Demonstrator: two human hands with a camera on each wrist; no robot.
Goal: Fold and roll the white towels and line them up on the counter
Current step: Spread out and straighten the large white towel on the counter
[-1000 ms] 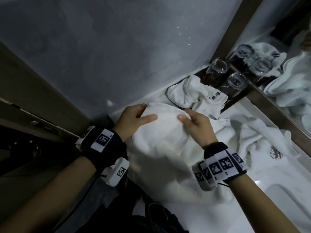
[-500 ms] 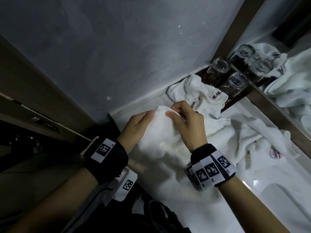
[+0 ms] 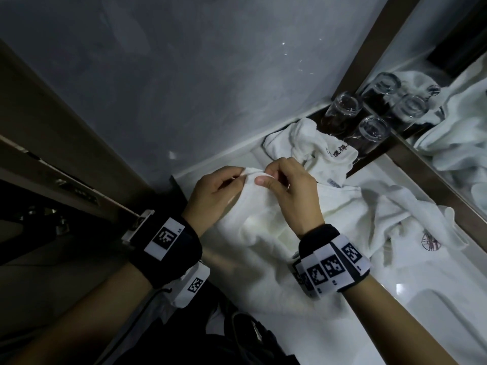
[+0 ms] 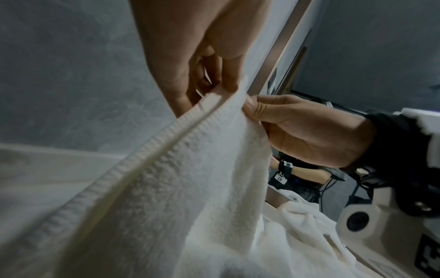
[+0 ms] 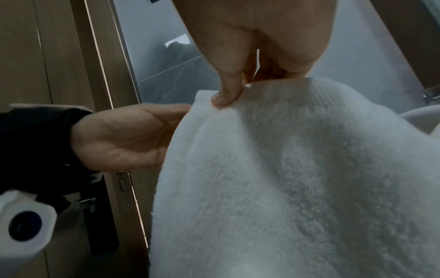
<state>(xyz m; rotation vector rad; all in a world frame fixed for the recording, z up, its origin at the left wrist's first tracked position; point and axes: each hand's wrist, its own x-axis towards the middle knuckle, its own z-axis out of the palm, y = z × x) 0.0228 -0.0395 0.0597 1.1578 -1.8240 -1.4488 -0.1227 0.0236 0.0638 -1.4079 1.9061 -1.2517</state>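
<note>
A white towel (image 3: pixel 263 222) hangs lifted above the white counter (image 3: pixel 411 291), its hemmed top edge (image 4: pixel 166 131) gathered between both hands. My left hand (image 3: pixel 218 191) pinches the edge from the left; in the left wrist view its fingers (image 4: pixel 226 75) close on the hem. My right hand (image 3: pixel 287 185) pinches the same edge right beside it, thumb (image 5: pixel 226 94) pressed on the front of the cloth (image 5: pixel 297 169). The two hands nearly touch. The towel's lower part drapes down off the counter's front.
A crumpled towel with dark lettering (image 3: pixel 311 151) lies behind the hands by the wall. Another loose towel with a red emblem (image 3: pixel 411 227) spreads to the right. Two upturned glasses (image 3: pixel 355 122) stand in the corner against a mirror (image 3: pixel 453 106). A wooden door frame (image 3: pixel 66 159) stands left.
Both hands have come together from a spread grip on the towel's bulge. They now pinch its top edge side by side, and the towel hangs narrower and higher.
</note>
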